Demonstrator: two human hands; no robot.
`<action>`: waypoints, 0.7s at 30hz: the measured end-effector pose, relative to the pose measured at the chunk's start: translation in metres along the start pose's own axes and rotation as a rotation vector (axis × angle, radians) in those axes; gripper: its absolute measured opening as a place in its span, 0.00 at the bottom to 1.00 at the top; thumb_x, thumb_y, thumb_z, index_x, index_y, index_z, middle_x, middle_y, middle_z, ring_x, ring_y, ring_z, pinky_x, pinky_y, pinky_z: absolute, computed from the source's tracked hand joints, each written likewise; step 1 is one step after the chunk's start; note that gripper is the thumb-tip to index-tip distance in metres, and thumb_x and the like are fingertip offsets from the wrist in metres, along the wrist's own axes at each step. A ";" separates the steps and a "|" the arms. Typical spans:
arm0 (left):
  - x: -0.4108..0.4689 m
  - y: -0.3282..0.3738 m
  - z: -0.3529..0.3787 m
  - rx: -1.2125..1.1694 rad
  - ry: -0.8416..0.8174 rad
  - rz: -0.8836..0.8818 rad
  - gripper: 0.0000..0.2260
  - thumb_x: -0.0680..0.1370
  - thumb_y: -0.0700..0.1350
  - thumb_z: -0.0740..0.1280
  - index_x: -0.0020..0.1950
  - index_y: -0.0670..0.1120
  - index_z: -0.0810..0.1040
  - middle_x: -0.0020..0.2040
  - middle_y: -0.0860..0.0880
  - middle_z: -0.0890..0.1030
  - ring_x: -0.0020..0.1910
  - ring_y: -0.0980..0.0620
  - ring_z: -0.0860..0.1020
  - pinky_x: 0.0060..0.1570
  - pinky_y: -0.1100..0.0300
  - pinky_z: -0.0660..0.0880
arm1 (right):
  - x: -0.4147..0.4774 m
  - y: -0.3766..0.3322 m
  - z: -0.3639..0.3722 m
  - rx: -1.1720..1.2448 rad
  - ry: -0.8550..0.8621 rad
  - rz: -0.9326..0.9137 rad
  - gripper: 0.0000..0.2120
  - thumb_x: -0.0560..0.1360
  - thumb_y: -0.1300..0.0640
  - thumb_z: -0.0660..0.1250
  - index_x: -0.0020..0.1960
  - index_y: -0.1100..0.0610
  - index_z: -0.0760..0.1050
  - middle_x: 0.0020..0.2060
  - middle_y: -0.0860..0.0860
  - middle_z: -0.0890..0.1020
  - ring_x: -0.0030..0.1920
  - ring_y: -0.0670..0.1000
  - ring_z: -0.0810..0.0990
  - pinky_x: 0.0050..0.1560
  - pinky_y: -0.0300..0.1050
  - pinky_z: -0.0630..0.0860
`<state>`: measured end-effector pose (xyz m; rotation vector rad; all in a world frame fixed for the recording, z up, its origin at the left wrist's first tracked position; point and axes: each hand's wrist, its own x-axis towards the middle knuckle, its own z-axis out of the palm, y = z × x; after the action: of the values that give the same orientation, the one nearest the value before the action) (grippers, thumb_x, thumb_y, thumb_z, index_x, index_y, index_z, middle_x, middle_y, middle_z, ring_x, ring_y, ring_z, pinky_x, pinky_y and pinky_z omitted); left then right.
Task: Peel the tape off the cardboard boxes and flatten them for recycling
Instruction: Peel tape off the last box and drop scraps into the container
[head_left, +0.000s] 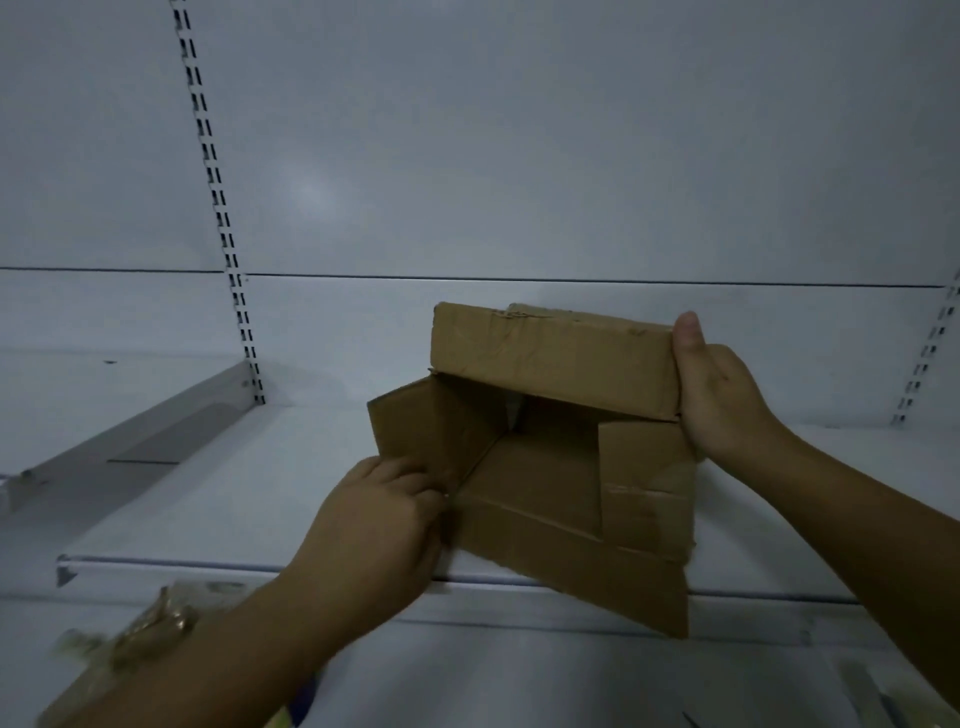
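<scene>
Cardboard box (540, 447), opened, held over shelf (218, 499).
Left hand (384, 514) pinches 9 o'clock corner; right hand (722, 395) clasps 3 o'clock side. Likely light, creasable; grip edges.

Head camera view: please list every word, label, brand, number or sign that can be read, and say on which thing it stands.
No text can be read in this view.
cardboard box: plain brown faces with creases and tape marks, no print visible.
white shelf: no label or number visible.
crumpled scraps at the bottom left: too blurred to read.
</scene>
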<state>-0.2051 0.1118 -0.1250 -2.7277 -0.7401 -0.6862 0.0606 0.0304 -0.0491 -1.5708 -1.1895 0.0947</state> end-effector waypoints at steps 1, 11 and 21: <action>0.005 0.016 -0.003 -0.099 -0.007 -0.015 0.16 0.73 0.48 0.56 0.44 0.51 0.84 0.41 0.54 0.83 0.42 0.53 0.81 0.47 0.57 0.79 | 0.000 0.000 0.000 0.003 0.006 -0.003 0.26 0.79 0.40 0.42 0.37 0.54 0.71 0.36 0.52 0.75 0.39 0.46 0.73 0.38 0.37 0.66; 0.047 0.091 0.011 -1.384 -0.374 -0.198 0.29 0.75 0.33 0.67 0.61 0.65 0.63 0.57 0.62 0.77 0.55 0.67 0.77 0.53 0.67 0.75 | -0.001 0.005 -0.005 -0.042 -0.020 0.001 0.38 0.67 0.31 0.39 0.45 0.57 0.76 0.40 0.53 0.79 0.44 0.49 0.78 0.46 0.42 0.73; 0.038 0.113 -0.006 -1.286 -0.399 -0.197 0.04 0.75 0.38 0.70 0.48 0.40 0.83 0.41 0.48 0.85 0.40 0.55 0.83 0.46 0.63 0.79 | -0.018 0.009 0.028 -0.156 -0.525 -0.093 0.23 0.75 0.36 0.43 0.42 0.49 0.71 0.39 0.48 0.76 0.42 0.40 0.75 0.49 0.44 0.68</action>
<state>-0.1194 0.0302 -0.1122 -4.0923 -0.8214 -0.8613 0.0404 0.0383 -0.0757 -1.6771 -1.7093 0.3792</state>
